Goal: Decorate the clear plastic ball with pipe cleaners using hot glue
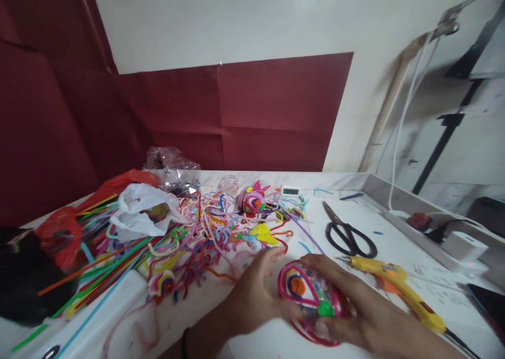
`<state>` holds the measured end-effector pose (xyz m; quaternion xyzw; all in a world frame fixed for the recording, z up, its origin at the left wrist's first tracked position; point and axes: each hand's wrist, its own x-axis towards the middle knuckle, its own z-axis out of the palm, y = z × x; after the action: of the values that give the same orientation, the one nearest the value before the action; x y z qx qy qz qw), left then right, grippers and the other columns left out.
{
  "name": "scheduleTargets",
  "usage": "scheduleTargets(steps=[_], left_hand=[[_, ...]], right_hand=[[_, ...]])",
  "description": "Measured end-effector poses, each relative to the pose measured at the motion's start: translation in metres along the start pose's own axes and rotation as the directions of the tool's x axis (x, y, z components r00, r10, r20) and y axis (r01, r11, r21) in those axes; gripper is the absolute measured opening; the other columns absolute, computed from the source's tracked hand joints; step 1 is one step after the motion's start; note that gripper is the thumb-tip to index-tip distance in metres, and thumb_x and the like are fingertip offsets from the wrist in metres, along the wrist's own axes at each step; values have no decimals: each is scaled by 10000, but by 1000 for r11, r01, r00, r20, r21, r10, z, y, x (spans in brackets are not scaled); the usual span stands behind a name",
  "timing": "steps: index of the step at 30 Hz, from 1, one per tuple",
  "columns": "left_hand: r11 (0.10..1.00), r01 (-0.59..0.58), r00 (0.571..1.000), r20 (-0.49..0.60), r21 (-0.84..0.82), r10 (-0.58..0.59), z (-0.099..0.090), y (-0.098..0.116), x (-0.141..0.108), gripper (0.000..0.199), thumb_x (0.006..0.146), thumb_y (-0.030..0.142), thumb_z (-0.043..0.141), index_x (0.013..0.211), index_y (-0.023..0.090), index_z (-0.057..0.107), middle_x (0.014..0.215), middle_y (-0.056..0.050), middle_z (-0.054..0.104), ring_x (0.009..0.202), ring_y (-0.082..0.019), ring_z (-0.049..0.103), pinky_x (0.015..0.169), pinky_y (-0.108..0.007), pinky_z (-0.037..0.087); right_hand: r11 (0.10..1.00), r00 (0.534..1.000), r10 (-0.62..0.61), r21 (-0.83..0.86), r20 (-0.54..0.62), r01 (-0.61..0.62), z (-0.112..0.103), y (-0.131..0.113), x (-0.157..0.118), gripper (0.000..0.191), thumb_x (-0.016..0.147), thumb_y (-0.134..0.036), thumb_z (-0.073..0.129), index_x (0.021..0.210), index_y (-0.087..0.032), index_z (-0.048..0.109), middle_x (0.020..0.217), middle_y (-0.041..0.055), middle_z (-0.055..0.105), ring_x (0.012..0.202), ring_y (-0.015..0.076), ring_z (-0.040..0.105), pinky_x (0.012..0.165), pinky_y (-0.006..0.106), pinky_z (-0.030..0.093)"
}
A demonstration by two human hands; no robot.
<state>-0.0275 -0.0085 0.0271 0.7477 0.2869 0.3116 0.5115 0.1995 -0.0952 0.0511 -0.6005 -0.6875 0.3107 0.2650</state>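
Decorated ball [311, 298] between right fingers [333, 272]

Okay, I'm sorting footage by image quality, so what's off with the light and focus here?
Head view: both the left hand and right hand look soft, perhaps from motion; glare whitens the pale wall at the top; soft shadows fall beside the wooden pole; the black bag loses detail; wide-angle stretching shows towards the edges.
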Motion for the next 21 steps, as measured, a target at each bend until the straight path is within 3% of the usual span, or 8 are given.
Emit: scheduleTargets(steps=[2,3,5,9,11,15,18,21], left_hand=[[966,-83,990,-87,244,107,-25,10,6,382,828,291,633,1191,173,633,1305,-124,619,1201,-250,588,956,-334,497],[924,-67,988,-106,376,115,-39,13,9,261,881,264,538,1078,171,680,1188,-104,673,1125,-226,625,940,-316,495],[776,-62,994,-29,628,103,-65,11,16,306,929,220,405,993,185,703,1020,-58,728,986,-188,671,895,-284,499],[680,-112,991,128,725,26,-93,-14,20,220,876,209,516,935,210,727,983,-40,760,952,-215,679,864,-304,494],[630,-150,984,180,762,17,-96,-28,18,218,851,153,521,908,206,724,1013,-52,751,978,-218,668,877,-310,480],[564,-240,962,271,790,31,-95,-42,16,224,861,125,511,809,214,711,921,-30,726,856,-174,666,772,-262,478],[540,-290,953,291,790,85,-99,-38,21,225,875,181,540,720,209,701,870,-28,712,769,-165,655,706,-256,474],[524,-290,955,211,801,206,-104,-22,28,268,923,260,497,796,183,720,898,-75,703,785,-197,654,730,-305,490]], right_hand=[[1000,1000,-2,20,7,2,-2,-2,-1,809,714,-624,724,1400,-239,535,1442,165,539,1267,404,549,1040,497,489],[999,1000,-7,33,15,7,-4,-3,-1,793,721,-621,718,1388,-234,536,1424,162,553,1237,392,572,1016,480,508],[999,1000,-12,40,16,12,-6,-8,-3,786,723,-599,727,1379,-214,528,1407,157,563,1209,373,588,1004,464,514],[1000,1000,-19,22,25,18,-10,-16,-5,779,730,-507,757,1384,-173,496,1409,154,551,1227,358,570,1027,460,491],[999,999,-39,38,35,37,-10,-17,-4,749,734,-483,765,1367,-182,501,1368,141,577,1190,340,593,1002,443,509],[999,999,-35,39,32,34,-10,-17,-3,707,733,-479,779,1335,-209,523,1318,116,609,1146,326,614,973,448,522],[999,1000,-6,32,26,5,-11,-17,-2,722,724,-462,789,1340,-200,521,1318,118,614,1152,327,615,979,454,517],[999,1000,5,48,27,-7,-13,-18,-1,751,699,-459,810,1340,-190,524,1300,119,630,1143,327,623,975,457,517]])
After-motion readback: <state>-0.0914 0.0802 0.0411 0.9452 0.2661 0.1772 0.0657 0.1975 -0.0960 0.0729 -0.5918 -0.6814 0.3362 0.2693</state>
